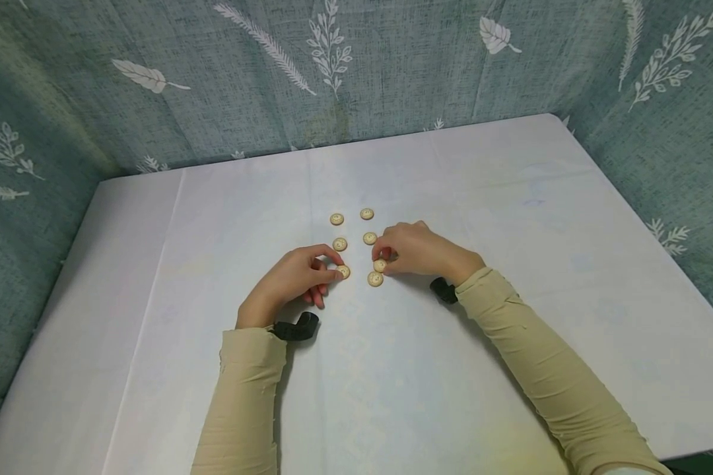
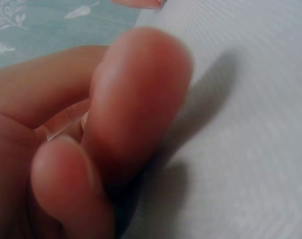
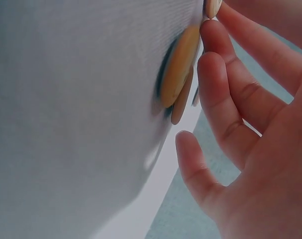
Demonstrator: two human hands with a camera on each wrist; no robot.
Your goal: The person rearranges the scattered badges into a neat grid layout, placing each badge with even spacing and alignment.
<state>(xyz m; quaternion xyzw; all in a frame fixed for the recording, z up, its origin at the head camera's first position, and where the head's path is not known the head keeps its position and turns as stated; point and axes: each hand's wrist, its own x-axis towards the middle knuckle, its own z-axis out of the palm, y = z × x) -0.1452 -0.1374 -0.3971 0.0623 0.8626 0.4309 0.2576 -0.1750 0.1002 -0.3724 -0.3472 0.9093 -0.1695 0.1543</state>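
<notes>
Seven round buttons [image 1: 370, 238] are spread over a white worktop [image 1: 451, 369] in two loose columns. Each is probably best pinched lightly by the rim, so that neighbours are not nudged; most care seems needed at right, where the right-held button [image 1: 380, 265] is placed close against the nearest button [image 1: 375, 279]. The left-held button [image 1: 345, 271] is pinched between thumb and forefinger of the left hand [image 1: 294, 277], other fingers loosely bent; the other is pinched likewise by the right hand [image 1: 424, 251], angled inward.

Indoor nook, kind unclear: leaf-print drapes [image 1: 392, 66] around a white table [image 1: 451, 369].
</notes>
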